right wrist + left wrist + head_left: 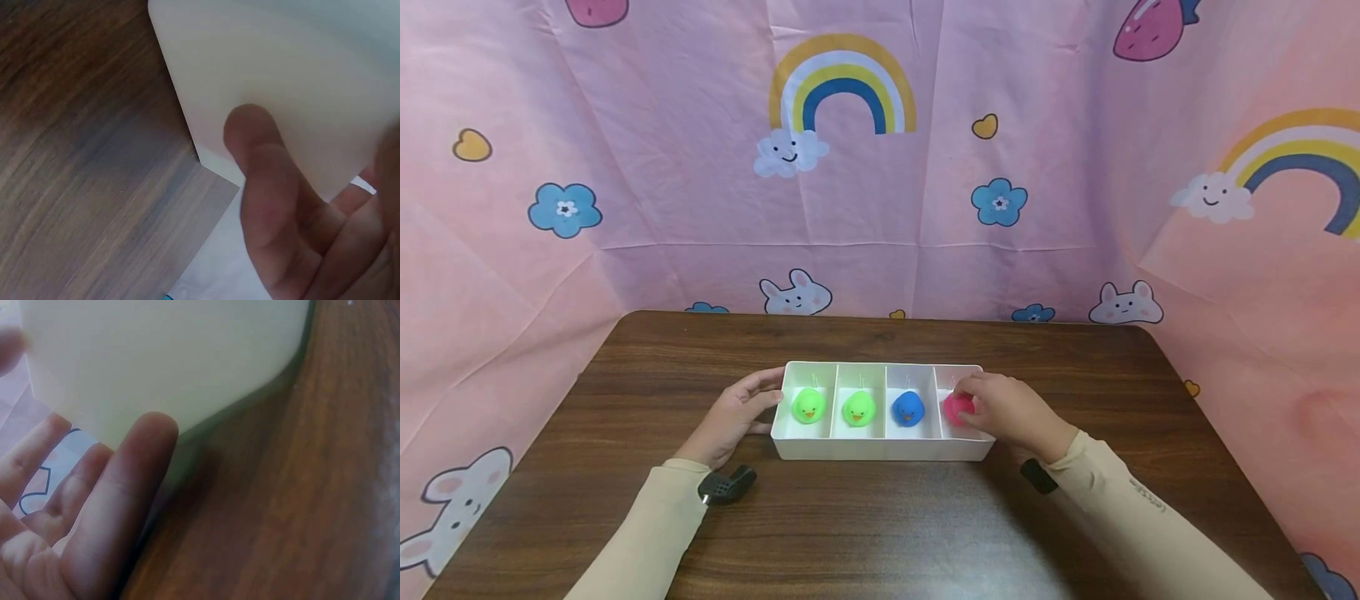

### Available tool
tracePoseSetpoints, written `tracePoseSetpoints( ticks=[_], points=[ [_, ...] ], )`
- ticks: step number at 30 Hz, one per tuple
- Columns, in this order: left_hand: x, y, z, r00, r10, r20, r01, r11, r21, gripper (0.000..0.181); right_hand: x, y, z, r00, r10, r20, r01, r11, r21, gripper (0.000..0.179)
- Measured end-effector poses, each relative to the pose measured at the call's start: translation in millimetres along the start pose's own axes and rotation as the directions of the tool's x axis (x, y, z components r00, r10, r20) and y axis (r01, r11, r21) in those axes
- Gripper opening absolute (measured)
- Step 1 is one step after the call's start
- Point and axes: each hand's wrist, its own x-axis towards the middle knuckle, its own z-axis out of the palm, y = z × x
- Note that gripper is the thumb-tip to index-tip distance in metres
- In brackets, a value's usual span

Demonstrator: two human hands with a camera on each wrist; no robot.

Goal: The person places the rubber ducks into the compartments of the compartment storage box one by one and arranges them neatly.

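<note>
A long white divided box (883,450) stands on the table. Its two left compartments each hold a green toy duck, the leftmost duck (808,406) and the other green duck (858,409). A blue toy duck (908,409) sits in the compartment to their right. At the right end, my right hand (1018,412) reaches over the rim and pinches a pink toy duck (956,408), partly hidden by the fingers. One right finger touches the box's outer end wall (300,81). My left hand (733,417) rests against the left end wall (156,356), fingers mostly straight.
Under the box is a dark brown wooden table (880,525). A pink patterned cloth (865,208) hangs behind the table and along both sides. Dark wrist devices, such as the left one (727,485), sit at both cuffs.
</note>
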Motion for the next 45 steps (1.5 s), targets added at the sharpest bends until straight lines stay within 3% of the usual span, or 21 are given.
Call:
tracePoseSetpoints(
  ticks=[26, 37, 45],
  points=[
    [-0.5, 1.3, 0.5, 1.000, -0.010, -0.002, 0.010, 1.000, 0.013, 0.057, 3.9, -2.8, -3.0, 0.994, 0.082, 0.075, -0.086, 0.995, 0.052, 0.023],
    [-0.9, 1.3, -0.5, 1.000, -0.019, -0.005, 0.019, 1.000, 0.011, 0.057, 3.4, -3.4, -5.0, 0.993, 0.096, 0.062, -0.100, 0.993, 0.055, 0.028],
    [-0.7, 0.6, 0.2, 1.000, -0.018, -0.003, 0.018, 1.000, 0.013, 0.057, -0.1, -2.2, -5.8, 0.997, 0.066, 0.035, -0.068, 0.997, 0.043, 0.021]
  ],
)
